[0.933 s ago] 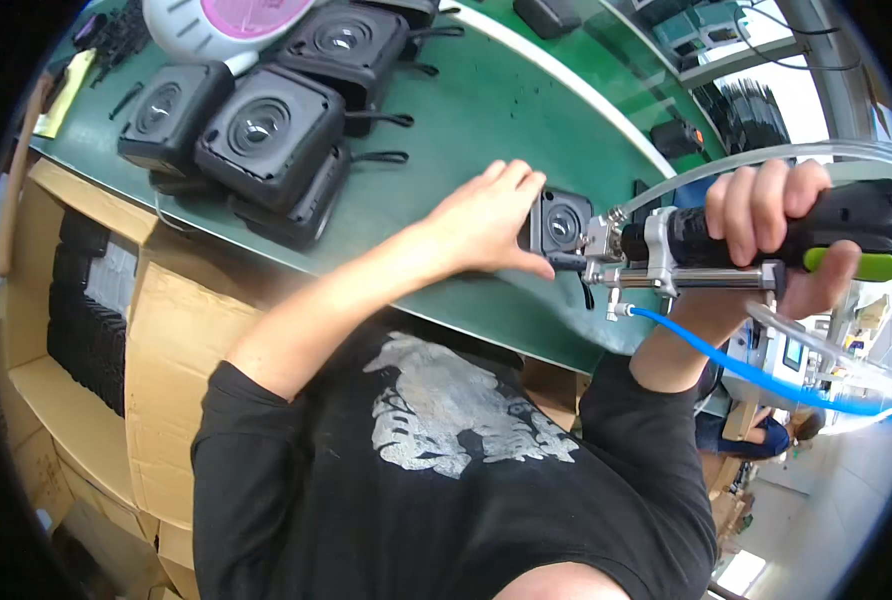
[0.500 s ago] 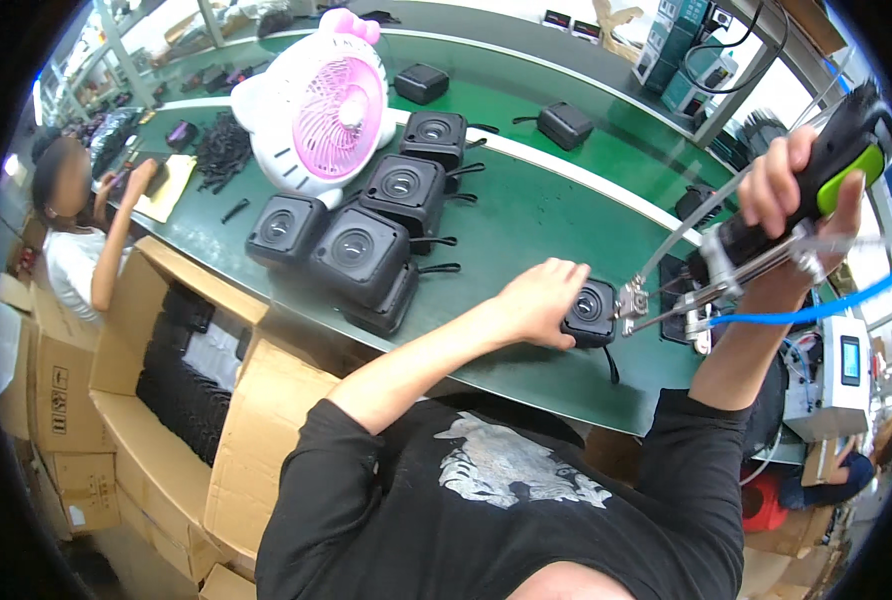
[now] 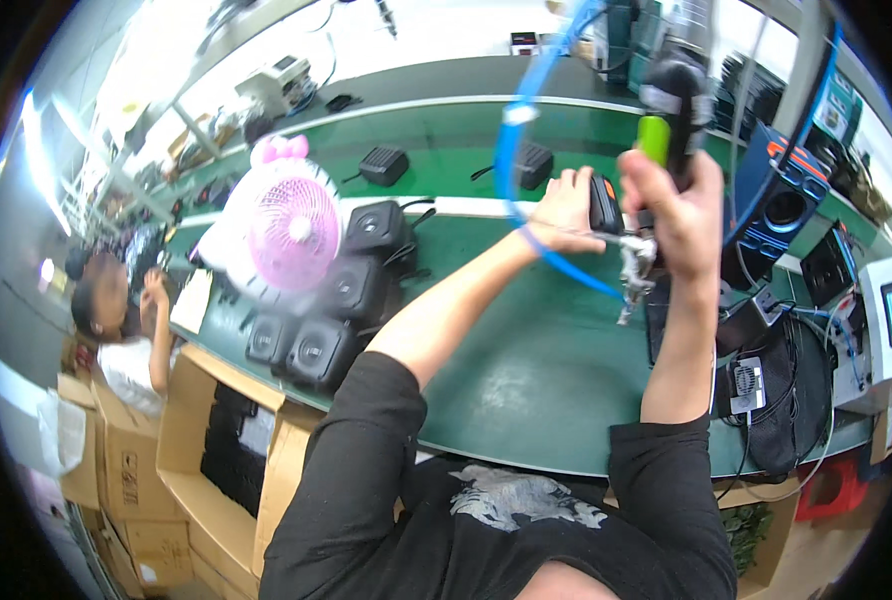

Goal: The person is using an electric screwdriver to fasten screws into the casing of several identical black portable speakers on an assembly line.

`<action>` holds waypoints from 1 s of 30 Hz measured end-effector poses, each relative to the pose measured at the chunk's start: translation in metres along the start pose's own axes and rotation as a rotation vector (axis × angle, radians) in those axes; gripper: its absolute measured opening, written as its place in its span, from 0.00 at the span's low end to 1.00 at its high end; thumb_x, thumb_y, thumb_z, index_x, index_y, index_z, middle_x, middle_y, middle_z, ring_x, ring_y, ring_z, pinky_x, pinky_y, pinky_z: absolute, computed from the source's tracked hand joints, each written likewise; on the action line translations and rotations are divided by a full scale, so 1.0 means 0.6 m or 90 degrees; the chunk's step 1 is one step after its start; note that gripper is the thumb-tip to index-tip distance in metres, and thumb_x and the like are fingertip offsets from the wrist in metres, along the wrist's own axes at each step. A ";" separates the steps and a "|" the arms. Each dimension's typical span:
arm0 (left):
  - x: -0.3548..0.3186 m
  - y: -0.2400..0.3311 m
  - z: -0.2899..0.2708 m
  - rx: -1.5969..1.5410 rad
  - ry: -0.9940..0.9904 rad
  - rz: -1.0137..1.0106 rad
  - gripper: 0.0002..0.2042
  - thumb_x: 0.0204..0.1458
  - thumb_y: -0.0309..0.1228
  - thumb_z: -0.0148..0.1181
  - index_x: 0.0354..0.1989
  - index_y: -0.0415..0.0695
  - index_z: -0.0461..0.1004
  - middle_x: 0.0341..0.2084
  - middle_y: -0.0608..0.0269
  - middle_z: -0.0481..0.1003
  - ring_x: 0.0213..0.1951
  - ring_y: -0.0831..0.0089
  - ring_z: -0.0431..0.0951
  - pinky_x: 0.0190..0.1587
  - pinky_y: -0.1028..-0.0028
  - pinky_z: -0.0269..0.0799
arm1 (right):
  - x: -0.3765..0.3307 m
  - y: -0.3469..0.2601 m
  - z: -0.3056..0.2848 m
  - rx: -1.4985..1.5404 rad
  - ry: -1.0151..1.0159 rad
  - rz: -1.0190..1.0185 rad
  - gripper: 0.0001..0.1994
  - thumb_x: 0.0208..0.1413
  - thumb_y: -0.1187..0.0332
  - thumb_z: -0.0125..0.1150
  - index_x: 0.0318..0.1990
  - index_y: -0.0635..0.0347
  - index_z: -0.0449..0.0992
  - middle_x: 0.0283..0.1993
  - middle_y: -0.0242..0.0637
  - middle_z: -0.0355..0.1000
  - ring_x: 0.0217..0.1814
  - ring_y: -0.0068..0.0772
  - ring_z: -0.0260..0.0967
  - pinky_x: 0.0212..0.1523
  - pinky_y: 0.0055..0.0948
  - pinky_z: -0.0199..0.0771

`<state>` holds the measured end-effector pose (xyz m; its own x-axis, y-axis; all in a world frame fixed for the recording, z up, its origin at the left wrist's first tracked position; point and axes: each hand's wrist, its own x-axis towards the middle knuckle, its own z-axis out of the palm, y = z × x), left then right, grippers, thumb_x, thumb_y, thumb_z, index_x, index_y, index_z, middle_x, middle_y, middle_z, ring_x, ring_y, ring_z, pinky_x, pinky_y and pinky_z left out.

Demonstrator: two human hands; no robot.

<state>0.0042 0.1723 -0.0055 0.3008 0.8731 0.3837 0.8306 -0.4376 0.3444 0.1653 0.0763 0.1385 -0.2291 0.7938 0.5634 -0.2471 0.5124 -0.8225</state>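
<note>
My left hand (image 3: 566, 212) grips a small black box speaker (image 3: 604, 205) at the table's middle right. The speaker is tipped onto its edge, with a bit of orange on it. My right hand (image 3: 681, 205) is wrapped around a black power screwdriver (image 3: 678, 105) with a lime-green part, held upright just right of the speaker. A metal bracket (image 3: 636, 262) sits below the screwdriver, and a blue hose (image 3: 508, 165) loops in front of my left wrist. Whether the screwdriver's tip touches the speaker cannot be made out.
Several black speakers (image 3: 318, 352) stand grouped left of my left arm, beside a pink and white fan (image 3: 294, 235). Two more lie beyond the white strip. An open carton (image 3: 191, 440) is at the lower left. A co-worker (image 3: 131, 360) sits far left; a blue-black speaker (image 3: 771, 200) stands right.
My left hand has carried the speaker farther from me and turned it from face-up onto its edge. My right hand has swung left with the screwdriver, now more upright. The view has shifted.
</note>
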 end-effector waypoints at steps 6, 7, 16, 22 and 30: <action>0.171 -0.052 0.100 -0.312 -0.002 -0.089 0.54 0.31 0.50 0.74 0.62 0.27 0.53 0.55 0.35 0.62 0.59 0.43 0.63 0.65 0.54 0.56 | 0.000 0.002 0.002 -0.072 -0.067 -0.130 0.20 0.44 0.67 0.75 0.41 0.67 0.75 0.33 0.31 0.74 0.33 0.19 0.68 0.37 0.21 0.70; 0.182 -0.058 0.111 -0.343 0.007 -0.100 0.53 0.32 0.50 0.74 0.62 0.27 0.53 0.55 0.34 0.62 0.59 0.43 0.62 0.65 0.55 0.56 | -0.001 0.001 0.002 -0.081 -0.076 -0.140 0.20 0.44 0.67 0.75 0.41 0.68 0.75 0.33 0.32 0.75 0.33 0.19 0.69 0.39 0.22 0.71; 0.199 -0.115 0.066 0.138 -0.116 0.100 0.56 0.39 0.59 0.69 0.65 0.25 0.50 0.65 0.33 0.53 0.67 0.45 0.54 0.69 0.60 0.51 | -0.003 -0.003 0.009 0.028 -0.069 -0.171 0.23 0.42 0.58 0.74 0.35 0.71 0.74 0.25 0.47 0.74 0.26 0.40 0.76 0.31 0.33 0.74; 0.180 -0.125 -0.002 0.404 -0.389 0.101 0.52 0.38 0.53 0.72 0.63 0.28 0.53 0.62 0.36 0.57 0.63 0.46 0.58 0.67 0.60 0.55 | -0.004 -0.008 0.004 -0.002 -0.077 -0.183 0.24 0.42 0.57 0.74 0.34 0.71 0.75 0.26 0.47 0.74 0.28 0.44 0.76 0.33 0.33 0.75; 0.168 -0.100 -0.042 0.376 -0.355 -0.041 0.51 0.32 0.50 0.74 0.61 0.31 0.56 0.57 0.39 0.61 0.59 0.46 0.62 0.63 0.59 0.60 | -0.004 -0.007 0.009 -0.012 -0.064 -0.187 0.25 0.42 0.55 0.74 0.36 0.71 0.75 0.27 0.47 0.74 0.29 0.44 0.76 0.34 0.34 0.75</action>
<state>-0.0269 0.2808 0.0340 0.3032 0.9396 -0.1586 0.9176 -0.3328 -0.2174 0.1621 0.0704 0.1410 -0.2432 0.5750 0.7812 -0.2986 0.7219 -0.6243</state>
